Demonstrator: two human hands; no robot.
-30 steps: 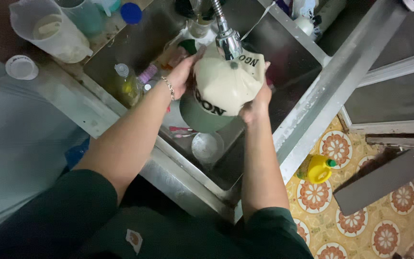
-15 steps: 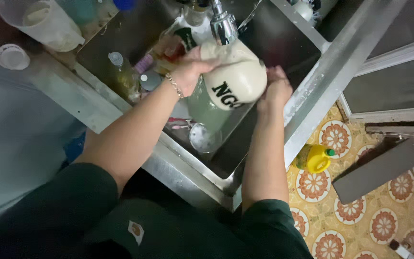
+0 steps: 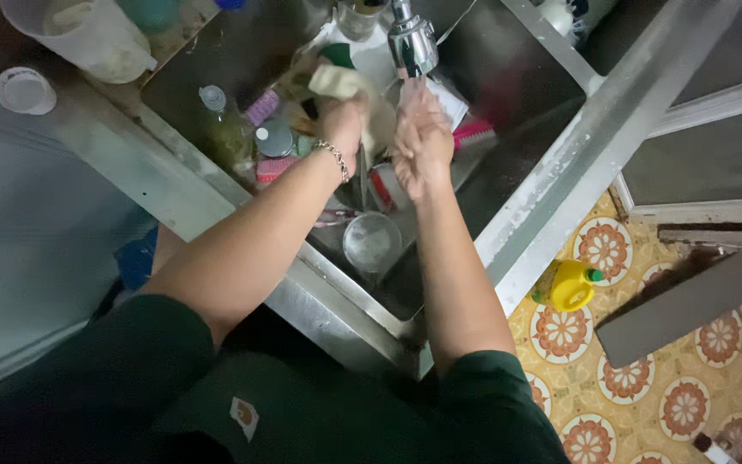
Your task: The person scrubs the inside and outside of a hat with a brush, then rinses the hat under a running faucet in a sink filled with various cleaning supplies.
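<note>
Our left hand (image 3: 343, 123) grip is closed on the cream cloth (image 3: 337, 83), bunched above the fist over the sink (image 3: 508, 77). Right hand (image 3: 421, 137) fingers spread just beside, under the tap (image 3: 411, 39).

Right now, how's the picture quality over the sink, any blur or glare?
Head view: both hands, left hand and right hand, smear with motion blur; glare flares on the tap and the sink rim; the basin is dim, the tiled floor sharper.
</note>
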